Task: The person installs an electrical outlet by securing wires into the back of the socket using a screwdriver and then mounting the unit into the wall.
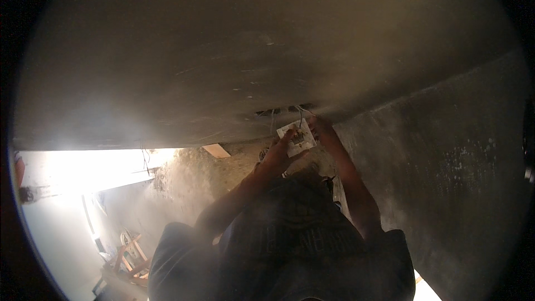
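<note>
A white square electrical plate (pixel 305 138) with fittings on the side facing me is in front of my chest, tilted. My left hand (pixel 280 155) grips it from the left and below, the thumb lying over its face. At its upper right edge is my right hand (pixel 321 127), its fingers bent close to a thin wire (pixel 301 116); what they pinch is too dark and small to make out. Wires run from the plate up to a dark rectangular opening (pixel 284 110) in the grey wall just beyond.
The bare grey wall (pixel 251 50) spans the far side, and another wall (pixel 434 150) stands on my right. A flat tan piece (pixel 216 151) lies on the floor ahead to the left. Wooden frame pieces (pixel 129 256) stand at lower left, near a bright opening (pixel 100 170).
</note>
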Motion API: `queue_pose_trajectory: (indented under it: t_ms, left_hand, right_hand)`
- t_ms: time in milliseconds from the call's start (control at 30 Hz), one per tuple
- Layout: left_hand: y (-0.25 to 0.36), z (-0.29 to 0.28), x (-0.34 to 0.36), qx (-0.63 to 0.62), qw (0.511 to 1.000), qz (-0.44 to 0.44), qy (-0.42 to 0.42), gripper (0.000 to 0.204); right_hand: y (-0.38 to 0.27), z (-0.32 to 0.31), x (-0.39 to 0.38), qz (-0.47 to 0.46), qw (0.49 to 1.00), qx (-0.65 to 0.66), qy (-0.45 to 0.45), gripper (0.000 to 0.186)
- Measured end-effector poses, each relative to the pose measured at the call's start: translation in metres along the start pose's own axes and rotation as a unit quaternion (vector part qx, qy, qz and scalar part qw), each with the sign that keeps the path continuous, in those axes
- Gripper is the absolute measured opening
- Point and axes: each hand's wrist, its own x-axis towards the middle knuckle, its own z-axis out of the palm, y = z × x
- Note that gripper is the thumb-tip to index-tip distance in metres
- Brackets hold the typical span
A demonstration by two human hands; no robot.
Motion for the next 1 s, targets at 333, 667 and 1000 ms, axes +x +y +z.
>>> queue_pose_trajectory:
  t_ms: [333,667,1000]
  left_hand:
    - [-0.022,0.029,0.007,-0.124,0.974,0.165,0.090,0.060]
    - [-0.033,0.022,0.033,-0.416,0.889,-0.074,0.175,0.036]
    - [-0.044,0.048,0.075,-0.133,0.946,0.101,0.278,0.020]
  right_hand:
    - [-0.034,0.072,-0.067,-0.120,0.969,0.050,0.209,0.047]
    - [-0.052,0.057,-0.065,-0.190,0.958,0.055,0.208,0.044]
    - [-0.056,0.051,-0.066,-0.211,0.948,0.030,0.237,0.041]
